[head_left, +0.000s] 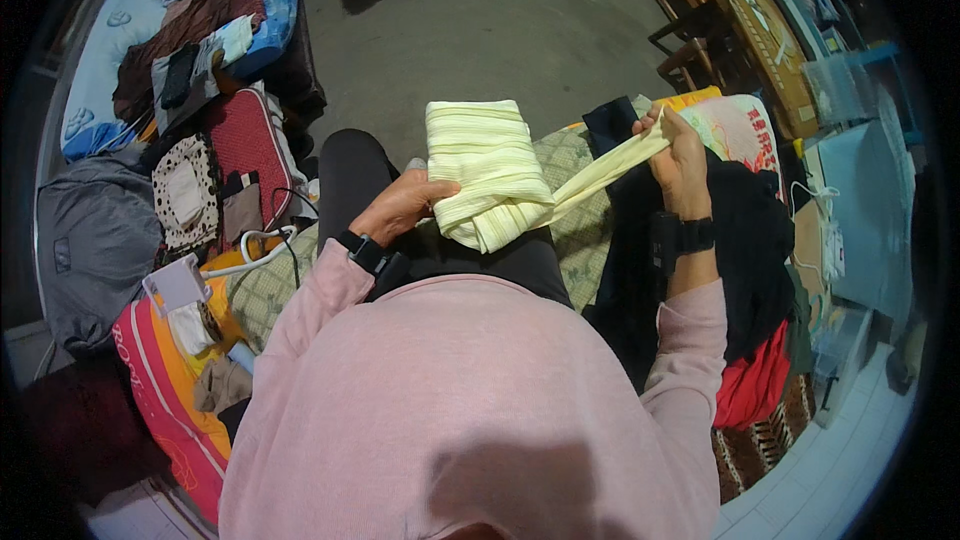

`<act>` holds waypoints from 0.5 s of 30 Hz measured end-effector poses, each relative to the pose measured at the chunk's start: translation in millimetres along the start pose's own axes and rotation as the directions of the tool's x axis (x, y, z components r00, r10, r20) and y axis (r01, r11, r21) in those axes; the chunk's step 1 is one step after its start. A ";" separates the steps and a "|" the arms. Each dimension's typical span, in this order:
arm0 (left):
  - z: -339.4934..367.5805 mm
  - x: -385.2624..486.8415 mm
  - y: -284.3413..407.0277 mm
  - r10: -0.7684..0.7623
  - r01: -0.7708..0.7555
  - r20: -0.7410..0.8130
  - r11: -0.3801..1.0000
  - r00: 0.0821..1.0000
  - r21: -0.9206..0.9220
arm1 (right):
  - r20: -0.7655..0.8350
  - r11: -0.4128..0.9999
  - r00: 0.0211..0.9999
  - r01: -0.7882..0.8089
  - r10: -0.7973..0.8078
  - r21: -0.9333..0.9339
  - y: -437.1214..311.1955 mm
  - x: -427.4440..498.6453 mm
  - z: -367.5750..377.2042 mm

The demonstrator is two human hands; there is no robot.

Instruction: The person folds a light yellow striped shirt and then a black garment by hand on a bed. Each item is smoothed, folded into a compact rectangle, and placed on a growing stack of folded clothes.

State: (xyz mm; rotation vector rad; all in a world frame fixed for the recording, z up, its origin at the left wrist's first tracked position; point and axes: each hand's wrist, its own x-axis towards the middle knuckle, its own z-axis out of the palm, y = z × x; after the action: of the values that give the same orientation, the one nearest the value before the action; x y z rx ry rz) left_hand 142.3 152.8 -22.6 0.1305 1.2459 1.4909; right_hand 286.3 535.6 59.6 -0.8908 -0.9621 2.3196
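Observation:
A pale yellow ribbed cloth (pixel 487 165), folded into a flat bundle, lies above my knees. My left hand (pixel 405 202) grips its left edge, the thumb on top and the other fingers mostly hidden beneath. From the bundle's lower right corner a long twisted strip (pixel 607 172) of the same colour runs up to the right. My right hand (pixel 675 154) pinches the end of this strip and holds it away from the bundle. Some folds near the lower corner cross over one another.
Dark clothes (pixel 742 240) and a red cloth (pixel 757 382) are piled at my right. A red woven case (pixel 244 157), a grey bag (pixel 97 247) and a white device on a bent arm (pixel 176 285) stand at my left. A wooden chair (pixel 690 60) is at the upper right.

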 end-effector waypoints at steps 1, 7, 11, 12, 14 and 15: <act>0.5 -0.2 -0.2 0.018 -0.018 -0.005 1.000 1.000 0.000 | 0.111 0.981 0.991 0.096 -0.078 -0.170 1.0 -0.7 13.7; 1.8 -1.1 -1.9 0.043 -0.042 -0.030 0.999 0.999 0.021 | 0.564 0.563 0.823 0.498 -0.066 -0.660 79.5 -22.2 95.1; 0.2 -0.6 -4.2 0.040 -0.039 -0.022 0.999 0.999 0.026 | 0.657 0.198 0.682 0.630 0.320 -0.751 128.7 -40.6 111.1; 0.1 -0.3 -5.3 0.060 -0.060 -0.015 0.998 0.998 0.000 | 0.667 0.189 0.676 0.644 0.314 -0.741 132.0 -42.8 111.8; -0.4 0.4 -6.9 0.068 -0.068 -0.036 0.998 0.997 0.000 | 0.673 0.160 0.669 0.662 0.315 -0.732 129.1 -45.6 112.5; -0.6 0.9 -7.9 0.069 -0.069 -0.045 0.998 0.997 0.000 | 0.674 0.169 0.663 0.660 0.327 -0.732 125.5 -46.0 114.6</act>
State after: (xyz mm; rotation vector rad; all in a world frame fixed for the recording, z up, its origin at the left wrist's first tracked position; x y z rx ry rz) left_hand 146.7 151.6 -29.1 0.1412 1.2876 1.5617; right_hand 213.9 375.8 45.7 0.0400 -2.9763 1.4284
